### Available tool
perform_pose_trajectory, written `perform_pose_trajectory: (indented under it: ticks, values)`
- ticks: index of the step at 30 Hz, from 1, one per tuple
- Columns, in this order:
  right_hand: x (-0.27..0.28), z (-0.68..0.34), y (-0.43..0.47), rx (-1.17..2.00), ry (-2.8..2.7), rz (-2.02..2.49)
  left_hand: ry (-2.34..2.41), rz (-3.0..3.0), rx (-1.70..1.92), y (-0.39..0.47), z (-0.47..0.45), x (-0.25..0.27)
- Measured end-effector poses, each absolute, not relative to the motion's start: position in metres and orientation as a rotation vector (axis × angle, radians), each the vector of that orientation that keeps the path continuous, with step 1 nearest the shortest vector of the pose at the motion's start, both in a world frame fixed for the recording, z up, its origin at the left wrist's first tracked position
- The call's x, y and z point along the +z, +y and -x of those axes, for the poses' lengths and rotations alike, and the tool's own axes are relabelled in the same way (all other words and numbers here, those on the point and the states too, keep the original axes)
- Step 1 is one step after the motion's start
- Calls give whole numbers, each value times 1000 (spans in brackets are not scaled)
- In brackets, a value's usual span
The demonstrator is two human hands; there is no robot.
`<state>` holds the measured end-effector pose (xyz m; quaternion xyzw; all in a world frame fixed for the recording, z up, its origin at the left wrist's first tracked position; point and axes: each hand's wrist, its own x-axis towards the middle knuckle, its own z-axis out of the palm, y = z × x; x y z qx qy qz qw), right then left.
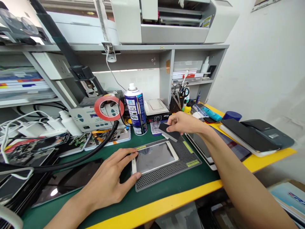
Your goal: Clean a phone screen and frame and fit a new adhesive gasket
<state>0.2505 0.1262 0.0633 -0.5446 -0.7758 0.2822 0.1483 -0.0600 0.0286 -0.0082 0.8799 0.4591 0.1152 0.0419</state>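
A white-framed tablet with a grey screen lies face up on a dark perforated mat. My left hand rests at the tablet's left end, thumb and fingers spread along its edges and steadying it. Above the tablet's far right corner, my right hand pinches a small flat dark grey block between thumb and fingers. The block is tilted, and its exact kind cannot be made out. Behind it a clear plastic packet lies on the green bench top.
A blue spray can stands behind the tablet, beside a roll of red tape. A black hose curves across the left. More tablets lie left; stacked devices sit right. A tool holder stands at the back.
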Motion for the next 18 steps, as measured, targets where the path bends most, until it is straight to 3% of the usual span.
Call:
perform_pose_trajectory:
  ticks: [8,18]
  values:
    - [63,-225,103,732,-2516,1077,1400,-2703,405,28,61,-11]
    - [48,-207,95,729,-2577,926,1395,-2693,341,29,60,-13]
